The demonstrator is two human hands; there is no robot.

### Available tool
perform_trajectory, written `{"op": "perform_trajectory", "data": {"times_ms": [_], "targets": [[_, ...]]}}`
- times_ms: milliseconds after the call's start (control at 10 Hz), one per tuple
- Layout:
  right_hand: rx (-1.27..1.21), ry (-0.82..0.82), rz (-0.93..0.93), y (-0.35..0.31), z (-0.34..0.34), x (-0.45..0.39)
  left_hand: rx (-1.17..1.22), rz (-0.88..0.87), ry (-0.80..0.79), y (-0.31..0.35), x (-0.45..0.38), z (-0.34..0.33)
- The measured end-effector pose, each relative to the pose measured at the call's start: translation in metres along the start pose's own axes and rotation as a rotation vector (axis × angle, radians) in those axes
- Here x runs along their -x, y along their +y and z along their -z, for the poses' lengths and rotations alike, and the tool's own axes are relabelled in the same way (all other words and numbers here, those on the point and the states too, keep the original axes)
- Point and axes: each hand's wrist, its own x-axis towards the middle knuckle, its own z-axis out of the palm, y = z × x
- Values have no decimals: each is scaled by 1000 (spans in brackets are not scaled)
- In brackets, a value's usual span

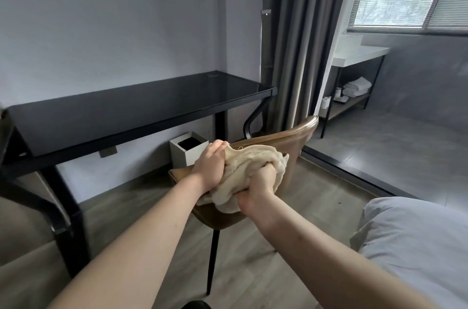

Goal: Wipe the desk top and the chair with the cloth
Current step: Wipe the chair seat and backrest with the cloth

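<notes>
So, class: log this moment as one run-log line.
stage: at chair | left hand: grips cloth | right hand: grips cloth | cloth: bunched above brown chair seat | desk top: black, glossy, untouched now

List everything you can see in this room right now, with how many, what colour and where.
desk: one, black, glossy top, against the wall at left
chair: one, brown, beside the desk
cloth: one, cream, bunched over the chair
bin: one, white, on the floor under the desk
curtain: one, grey, right of the desk
folded towels: white stack, low shelf at right
bed: grey cover, bottom right
left hand: grips the cloth
right hand: grips the cloth
</notes>
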Motion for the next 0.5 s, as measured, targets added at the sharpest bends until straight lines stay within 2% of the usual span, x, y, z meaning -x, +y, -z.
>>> {"op": "perform_trajectory", "data": {"times_ms": [100,200,300,400,500], "targets": [[182,-156,107,-25,23,-10,15,-1,8,3,7,-1],[192,-64,297,-72,32,-45,-5,-32,43,-4,4,-6],[78,31,367,-109,35,-103,-36,-72,64,-8,0,-10],[134,14,321,-126,28,-133,-28,-95,56,-12,-7,-11],[162,-36,319,-122,21,-127,-27,-104,59,-13,-10,-10]]}}
